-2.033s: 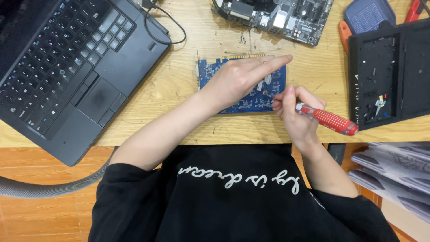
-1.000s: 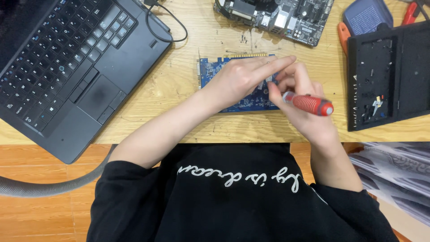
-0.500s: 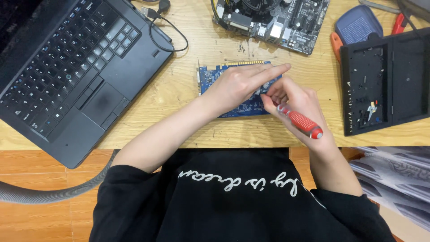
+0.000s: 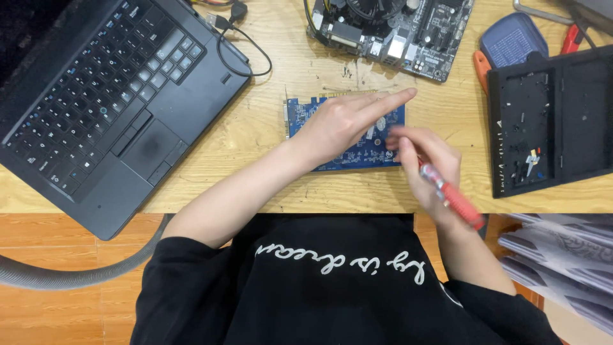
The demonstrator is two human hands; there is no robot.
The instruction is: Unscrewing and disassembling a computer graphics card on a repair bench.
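Both hands sit on the blue circuit card point(image 4: 306, 115) mid-table: my left hand point(image 4: 341, 124) presses flat, fingers spread, index extended; my right hand point(image 4: 424, 156) is clamped around a red screwdriver point(image 4: 450, 197), tip hidden.

Labels: one small white rectangular sticker point(image 4: 381, 122) on the blue circuit card point(image 4: 306, 110), toward its right side, partly covered by a hand. Packages, signs: none seen. Laptop screen: out of view, left of the card.
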